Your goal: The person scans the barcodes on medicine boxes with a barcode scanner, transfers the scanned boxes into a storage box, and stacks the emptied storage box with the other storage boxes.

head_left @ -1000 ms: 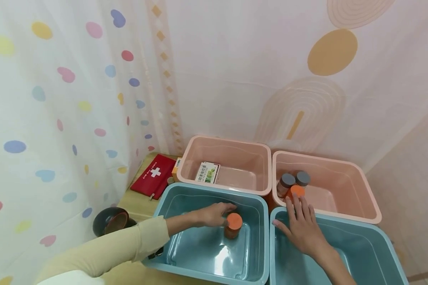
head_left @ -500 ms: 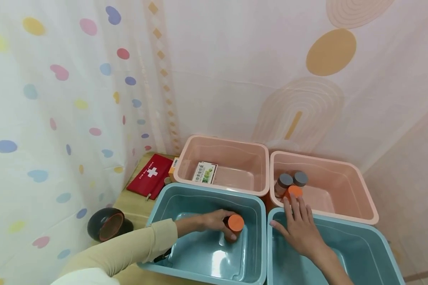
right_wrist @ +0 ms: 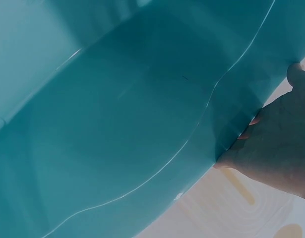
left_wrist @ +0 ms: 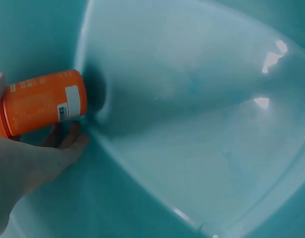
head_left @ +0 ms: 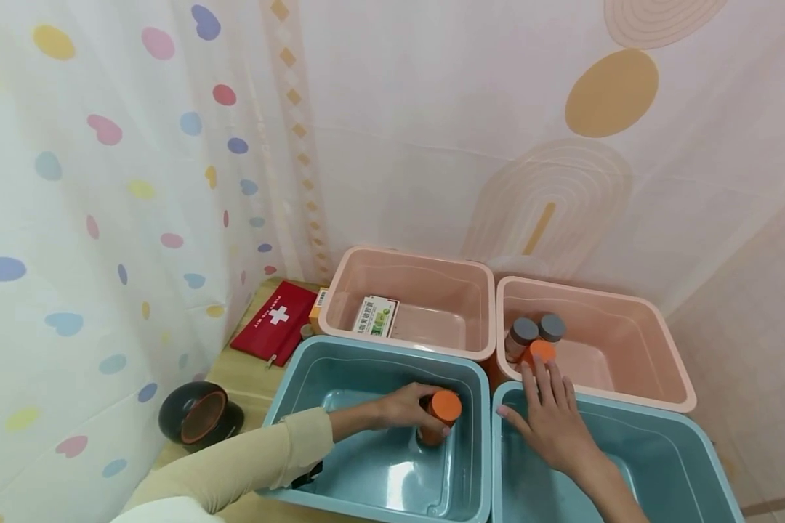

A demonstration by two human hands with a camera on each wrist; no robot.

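My left hand (head_left: 411,408) is inside the left blue bin (head_left: 392,511), with thumb and fingers round an orange bottle (left_wrist: 45,102). The bottle has an orange lid (head_left: 445,406) and a white label patch with a barcode. Whether its base touches the bin floor I cannot tell. My right hand (head_left: 557,428) lies over the edge of the right blue bin (head_left: 667,421), fingers extended. Its fingertips are at another orange-lidded bottle (head_left: 541,352) in the right pink bin (head_left: 628,396). Beside that bottle stand two grey-lidded bottles (head_left: 525,330) (head_left: 552,327).
A white and green medicine box (head_left: 376,317) lies in the left pink bin (head_left: 432,351). To the left are a red first aid pouch (head_left: 273,319), a small orange box (head_left: 317,305) and dark bowls (head_left: 199,415). Patterned curtains (head_left: 399,145) hang behind the bins.
My left hand has closed its fingers round the orange bottle, which has shifted slightly to the right. My right hand has stayed in place.
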